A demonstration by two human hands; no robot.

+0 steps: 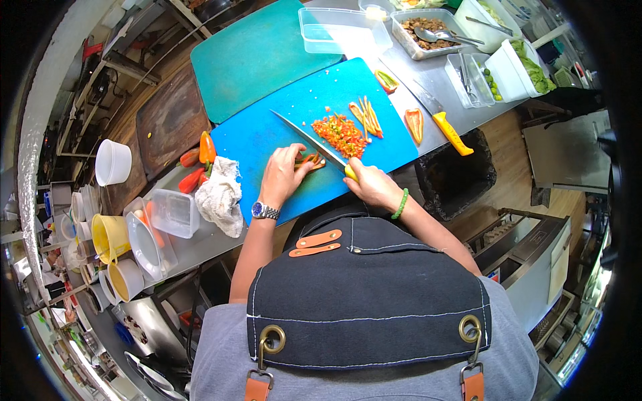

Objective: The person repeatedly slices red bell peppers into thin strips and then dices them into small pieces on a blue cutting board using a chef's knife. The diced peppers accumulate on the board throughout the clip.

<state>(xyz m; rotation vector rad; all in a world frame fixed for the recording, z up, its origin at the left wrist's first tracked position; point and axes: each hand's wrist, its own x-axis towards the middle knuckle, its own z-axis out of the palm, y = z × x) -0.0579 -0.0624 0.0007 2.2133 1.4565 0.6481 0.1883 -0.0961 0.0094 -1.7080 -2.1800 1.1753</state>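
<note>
On a blue cutting board, my left hand holds down a small bunch of pepper strips, its fingers curled over them. My right hand grips the yellow handle of a kitchen knife, whose blade slants across the board just beside the strips. Diced red and orange pepper lies in a pile beyond the blade. Longer pepper strips rest to the right of that pile. Halved peppers lie on the metal table past the board's right edge.
A second knife with a yellow handle lies at the right, above a black-lined bin. Whole peppers and a white cloth sit left of the board. A green board and a plastic tub are beyond.
</note>
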